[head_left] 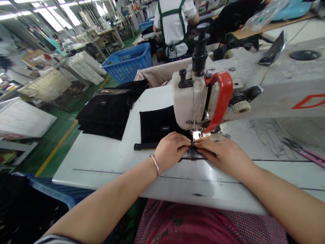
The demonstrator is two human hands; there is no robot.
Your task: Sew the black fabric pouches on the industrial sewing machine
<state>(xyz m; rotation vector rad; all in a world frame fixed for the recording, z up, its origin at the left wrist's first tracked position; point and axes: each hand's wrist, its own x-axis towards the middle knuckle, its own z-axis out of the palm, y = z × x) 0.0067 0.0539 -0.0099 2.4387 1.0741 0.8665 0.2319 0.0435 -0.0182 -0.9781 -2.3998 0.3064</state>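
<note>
A black fabric piece with a small label lies flat on the white table, its right part under the head of a sewing machine. Along its near edge runs a narrow black strip. My left hand, with a bracelet at the wrist, pinches the strip just left of the needle area. From the right, my right hand pinches the same edge close to the presser foot. The fingertips of both hands almost meet there. Part of the strip is hidden under my fingers.
A stack of black fabric pieces sits at the table's left edge. Pink-handled scissors lie to the right. Behind are a blue basket and a person in a green-strapped apron. A red guard curves down the machine head.
</note>
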